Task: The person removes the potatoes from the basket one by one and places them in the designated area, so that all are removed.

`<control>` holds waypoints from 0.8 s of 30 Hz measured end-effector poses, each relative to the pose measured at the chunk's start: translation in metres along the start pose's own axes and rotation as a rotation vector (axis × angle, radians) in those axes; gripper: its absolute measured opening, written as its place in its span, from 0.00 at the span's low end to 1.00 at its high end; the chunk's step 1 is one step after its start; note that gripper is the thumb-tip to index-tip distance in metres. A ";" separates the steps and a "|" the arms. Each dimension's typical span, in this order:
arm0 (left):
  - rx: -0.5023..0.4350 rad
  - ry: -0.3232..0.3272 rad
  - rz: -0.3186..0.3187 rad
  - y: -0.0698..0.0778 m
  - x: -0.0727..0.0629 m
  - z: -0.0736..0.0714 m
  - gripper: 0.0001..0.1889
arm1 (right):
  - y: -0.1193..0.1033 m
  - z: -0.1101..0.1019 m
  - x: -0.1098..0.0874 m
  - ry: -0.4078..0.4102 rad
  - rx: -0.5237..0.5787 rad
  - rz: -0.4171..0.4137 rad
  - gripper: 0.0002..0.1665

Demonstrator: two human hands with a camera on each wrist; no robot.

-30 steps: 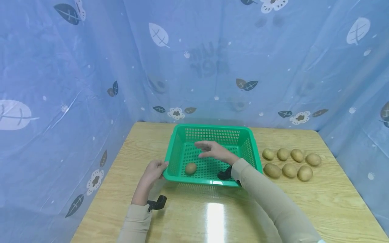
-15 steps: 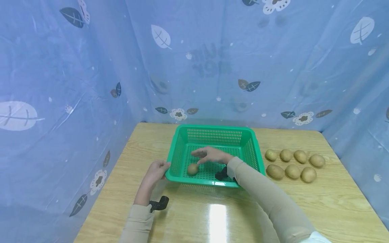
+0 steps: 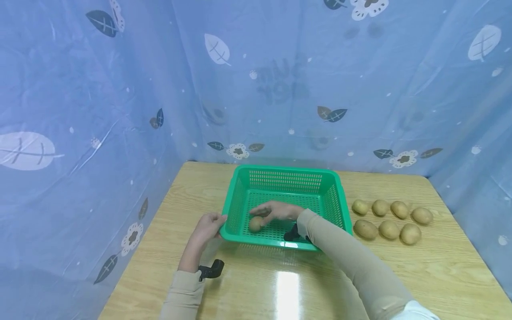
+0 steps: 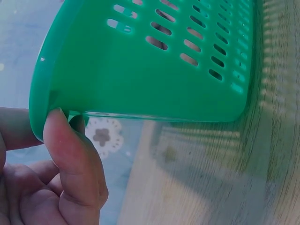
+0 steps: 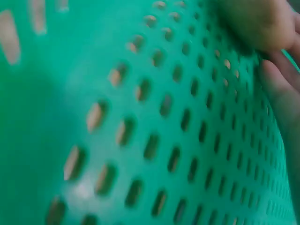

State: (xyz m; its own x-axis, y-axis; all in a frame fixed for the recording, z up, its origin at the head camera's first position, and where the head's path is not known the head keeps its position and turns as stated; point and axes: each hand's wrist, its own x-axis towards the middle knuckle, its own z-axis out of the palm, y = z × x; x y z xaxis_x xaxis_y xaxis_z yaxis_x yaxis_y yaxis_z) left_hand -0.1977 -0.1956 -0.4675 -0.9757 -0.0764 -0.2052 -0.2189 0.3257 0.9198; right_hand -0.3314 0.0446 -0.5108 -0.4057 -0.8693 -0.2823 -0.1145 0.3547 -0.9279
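Observation:
A green plastic basket [image 3: 280, 243] sits on the table. My left hand [image 3: 207, 229] pinches its near left rim between thumb and fingers; the left wrist view shows the thumb [image 4: 72, 150] against the outer wall. Inside, one potato [image 3: 255, 224] lies near the front left of the slotted bottom. My right hand [image 3: 278, 211] is down in the basket, fingers reaching over the potato and thumb at its right side. In the right wrist view the potato [image 5: 258, 21] is blurred beside the fingers, and a firm grip does not show.
Right of the basket, several potatoes [image 3: 389, 230] lie in two rows on the wooden table [image 3: 248, 284]. A blue patterned curtain [image 3: 276, 89] surrounds the table at the back and sides. Black wrist mounts [image 3: 212, 270] stick out from the wrists.
My right hand has lowered into the basket, from above its middle to around the potato. The left hand keeps its hold on the rim. The head view has shifted slightly.

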 end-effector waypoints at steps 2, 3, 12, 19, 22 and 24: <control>-0.001 -0.004 0.003 0.000 0.000 0.001 0.15 | 0.000 0.000 0.001 0.002 -0.018 0.007 0.37; 0.001 -0.003 0.002 0.000 0.000 0.001 0.16 | 0.000 0.001 0.001 0.001 -0.028 0.010 0.37; 0.010 0.010 0.007 0.000 0.001 0.001 0.16 | 0.000 0.001 0.005 -0.036 -0.058 0.054 0.38; 0.003 0.010 -0.011 0.003 0.002 0.001 0.17 | -0.002 0.003 0.008 -0.022 -0.120 0.081 0.39; 0.009 0.010 -0.007 0.003 0.002 0.001 0.17 | -0.003 0.003 0.009 -0.015 -0.137 0.091 0.38; 0.012 0.011 -0.004 0.002 0.002 0.001 0.17 | -0.003 0.004 0.009 -0.006 -0.142 0.102 0.37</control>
State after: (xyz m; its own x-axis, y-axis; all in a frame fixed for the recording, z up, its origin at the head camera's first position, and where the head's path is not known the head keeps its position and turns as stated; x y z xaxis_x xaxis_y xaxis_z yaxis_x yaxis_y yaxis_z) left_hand -0.2000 -0.1941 -0.4661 -0.9748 -0.0878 -0.2053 -0.2230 0.3370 0.9147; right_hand -0.3313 0.0340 -0.5117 -0.4167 -0.8283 -0.3745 -0.2002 0.4855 -0.8510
